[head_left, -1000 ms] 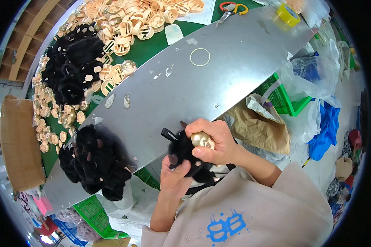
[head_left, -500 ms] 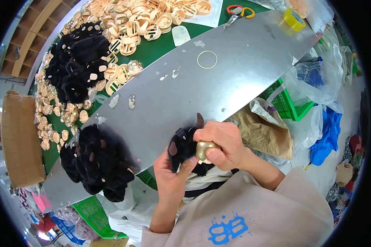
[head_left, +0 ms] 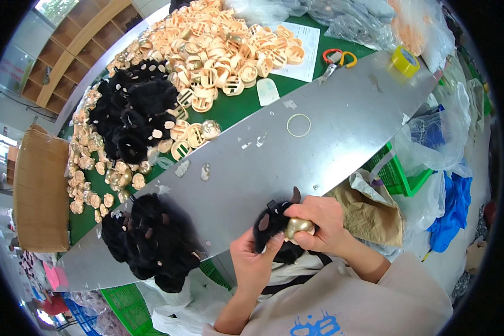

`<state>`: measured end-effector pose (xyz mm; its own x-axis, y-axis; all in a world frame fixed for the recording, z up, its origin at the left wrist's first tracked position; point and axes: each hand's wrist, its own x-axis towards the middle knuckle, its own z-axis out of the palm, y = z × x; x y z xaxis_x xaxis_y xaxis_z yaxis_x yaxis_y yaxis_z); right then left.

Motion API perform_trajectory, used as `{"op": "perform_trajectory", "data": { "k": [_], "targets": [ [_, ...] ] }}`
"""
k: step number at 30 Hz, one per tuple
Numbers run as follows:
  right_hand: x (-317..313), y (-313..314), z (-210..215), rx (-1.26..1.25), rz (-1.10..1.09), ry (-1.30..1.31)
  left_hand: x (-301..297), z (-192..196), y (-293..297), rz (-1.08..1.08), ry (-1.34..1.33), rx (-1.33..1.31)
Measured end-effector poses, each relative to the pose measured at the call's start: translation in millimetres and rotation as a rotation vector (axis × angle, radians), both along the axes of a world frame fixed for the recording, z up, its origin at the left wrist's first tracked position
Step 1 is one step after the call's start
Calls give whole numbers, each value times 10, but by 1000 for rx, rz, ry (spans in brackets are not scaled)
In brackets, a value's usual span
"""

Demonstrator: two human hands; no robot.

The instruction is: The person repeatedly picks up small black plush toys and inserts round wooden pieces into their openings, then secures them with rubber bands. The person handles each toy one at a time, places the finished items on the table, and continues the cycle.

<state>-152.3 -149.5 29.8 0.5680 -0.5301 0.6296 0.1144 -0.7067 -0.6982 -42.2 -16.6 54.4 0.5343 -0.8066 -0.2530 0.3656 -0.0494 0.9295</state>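
Near the table's front edge, my left hand (head_left: 253,255) grips a black plush toy (head_left: 273,219) with brown ears or horns. My right hand (head_left: 322,221) pinches a shiny gold rounded plastic piece (head_left: 298,227) against the plush, thumb on its near side. The far side of the gold piece and how it meets the plush are hidden by my fingers. To the left, a pile of similar black plush toys (head_left: 145,241) lies on the metal tabletop (head_left: 252,185).
Beyond the metal top, a green surface holds cream plastic pieces (head_left: 207,56) and more black plush (head_left: 131,112). Scissors (head_left: 333,64), yellow tape (head_left: 405,61) and a thin ring (head_left: 298,125) lie farther right. A cardboard box (head_left: 42,190) stands left; a green basket (head_left: 395,173) sits right.
The whole view has shifted, so the table and hands appear lower and farther right. Both hands keep their hold on the plush and the gold piece.
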Motion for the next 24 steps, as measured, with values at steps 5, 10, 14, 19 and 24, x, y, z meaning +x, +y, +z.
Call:
{"op": "perform_trajectory", "data": {
  "k": [5,10,14,19,24],
  "targets": [
    [27,-21,-29,-65,-21,-47,-23,50,-27,20,-119,-15],
    [45,-5,-28,-161,-111,-30,-85,99,-39,104,-250,26],
    [87,-51,40,-228,-185,-8,-139,61,-79,176,-394,17],
    [131,-53,78,-244,-241,16,-114,67,-130,177,-327,-6],
    [151,13,72,-224,-260,73,9,9,-116,83,-138,-92]
  ]
}}
